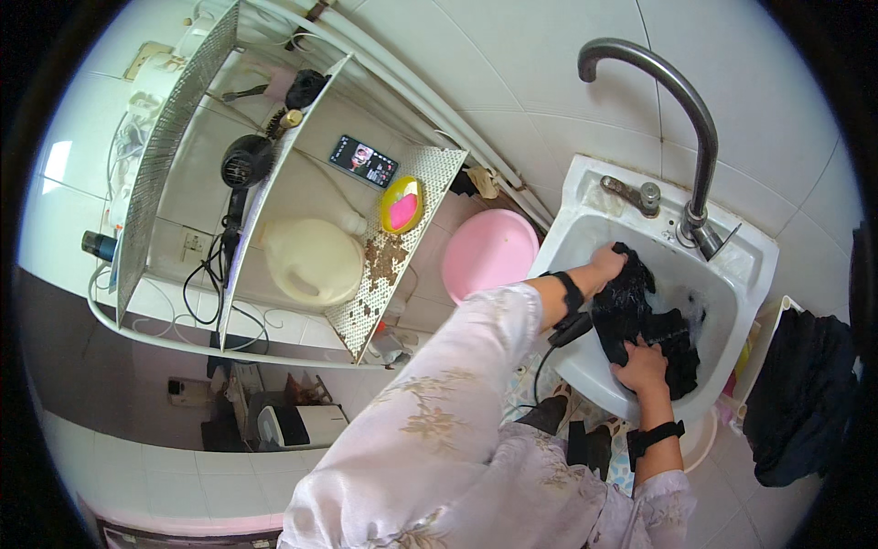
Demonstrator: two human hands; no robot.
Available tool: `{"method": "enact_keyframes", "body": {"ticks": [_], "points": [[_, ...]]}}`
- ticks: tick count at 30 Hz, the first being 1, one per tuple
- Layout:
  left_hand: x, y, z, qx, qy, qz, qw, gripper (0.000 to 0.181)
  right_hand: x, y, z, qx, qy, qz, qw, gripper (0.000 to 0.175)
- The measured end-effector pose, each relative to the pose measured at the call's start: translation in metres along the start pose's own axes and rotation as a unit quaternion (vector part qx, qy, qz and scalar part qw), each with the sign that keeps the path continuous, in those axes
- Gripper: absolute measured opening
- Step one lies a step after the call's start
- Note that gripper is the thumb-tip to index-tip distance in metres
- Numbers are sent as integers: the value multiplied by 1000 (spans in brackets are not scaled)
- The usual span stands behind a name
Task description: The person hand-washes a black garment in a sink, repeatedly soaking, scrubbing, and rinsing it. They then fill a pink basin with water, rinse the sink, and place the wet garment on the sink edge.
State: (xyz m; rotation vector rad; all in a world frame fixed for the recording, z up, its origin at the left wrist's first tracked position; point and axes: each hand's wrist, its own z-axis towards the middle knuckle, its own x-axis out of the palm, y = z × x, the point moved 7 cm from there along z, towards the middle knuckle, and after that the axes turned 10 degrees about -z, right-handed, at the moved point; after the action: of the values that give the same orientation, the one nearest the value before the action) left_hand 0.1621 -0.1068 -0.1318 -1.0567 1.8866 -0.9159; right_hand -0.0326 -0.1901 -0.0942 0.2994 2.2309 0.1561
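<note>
A wet black cloth garment (pixel 651 316) with some suds on it lies bunched in the white ceramic sink (pixel 727 302). My left hand (pixel 608 263) grips its upper end near the sink's left wall, fingers closed on the fabric. Lower down, my right hand (pixel 643 367) rests on the same garment with fingers bent into it; whether it pinches the fabric is not plain. Black straps circle both wrists. Above the basin curves a metal gooseneck faucet (pixel 703 130), its lever at the base.
Left of the sink are a pink basin (pixel 490 254) and a wire shelf holding a phone (pixel 363 161), a yellow soap dish (pixel 416 218), a cream plastic jug (pixel 315 261) and a hair dryer (pixel 245 165). Dark cloth (pixel 799 391) hangs at the right.
</note>
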Motion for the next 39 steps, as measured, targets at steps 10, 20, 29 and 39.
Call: {"method": "enact_keyframes", "body": {"ticks": [10, 20, 29, 39], "points": [[59, -2, -66, 216, 199, 492, 820, 53, 0, -1, 3, -21, -5, 11, 1000, 61], [-5, -14, -36, 158, 74, 145, 974, 59, 1, -1, 4, -22, -29, 5, 999, 63], [39, 4, -61, 169, 98, 483, 853, 47, 3, -2, 4, -18, -26, 31, 999, 58], [10, 12, -46, -1, 261, 134, 956, 47, 5, -1, 3, 6, 3, 37, 999, 56]]}}
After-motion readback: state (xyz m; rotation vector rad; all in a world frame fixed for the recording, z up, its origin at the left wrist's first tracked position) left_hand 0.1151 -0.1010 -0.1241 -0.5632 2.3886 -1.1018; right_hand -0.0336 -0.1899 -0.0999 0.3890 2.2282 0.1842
